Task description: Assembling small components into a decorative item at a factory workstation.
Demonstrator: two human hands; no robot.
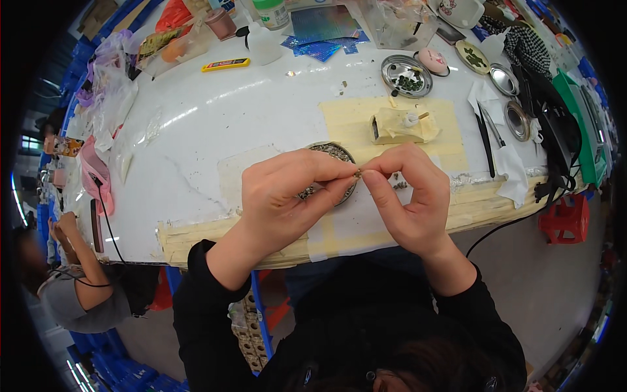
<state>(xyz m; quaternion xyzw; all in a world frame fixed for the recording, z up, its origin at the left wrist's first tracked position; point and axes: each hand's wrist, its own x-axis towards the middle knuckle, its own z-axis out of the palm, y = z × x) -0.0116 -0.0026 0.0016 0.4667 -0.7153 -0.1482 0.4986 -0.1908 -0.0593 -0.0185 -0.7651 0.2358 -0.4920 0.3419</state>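
Here, a very small gold-coloured piece (358, 173) is pinched between the fingertips of the left hand (287, 196) and the right hand (408, 196), so both hands are closed on it. The piece is held in the air, just above the front part of the white desk (215, 124) and over the near rim of a round metal dish (339, 155) filled with tiny parts. The piece could easily be dropped if one pinch is loosened, because almost nothing of it can be gripped. It may then be lost among the parts in the dish or fall past the taped desk edge (196, 235) to the floor.
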